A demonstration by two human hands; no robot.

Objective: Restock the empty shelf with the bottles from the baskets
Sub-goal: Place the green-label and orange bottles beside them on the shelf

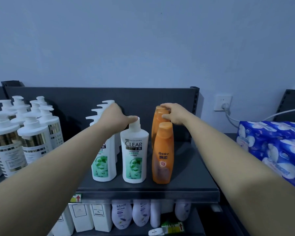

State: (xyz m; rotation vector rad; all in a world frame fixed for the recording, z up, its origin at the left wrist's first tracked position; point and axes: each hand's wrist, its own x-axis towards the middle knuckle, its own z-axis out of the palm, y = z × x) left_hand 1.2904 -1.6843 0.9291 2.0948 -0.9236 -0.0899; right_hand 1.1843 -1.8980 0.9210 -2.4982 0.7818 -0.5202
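On the dark top shelf (pixel 186 186) stand two rows of white and green CLEAR bottles; the front one (pixel 134 155) is in the middle. To its right runs a row of orange Rejoice bottles, with the front orange bottle (pixel 162 154) nearest me. My left hand (pixel 115 117) reaches over the left white row, its thumb touching the front CLEAR bottle's cap; what the fingers grip is hidden. My right hand (pixel 174 114) is closed on the top of a rear orange bottle (pixel 158 116), which stands on the shelf. No basket is in view.
White pump bottles with gold bands (pixel 29 133) crowd the shelf's left end. A blue pack of tissue rolls (pixel 276 149) lies at the right. A wall socket (pixel 222 103) with a white cable sits behind. The lower shelf holds white boxes and pale purple bottles (pixel 122 214).
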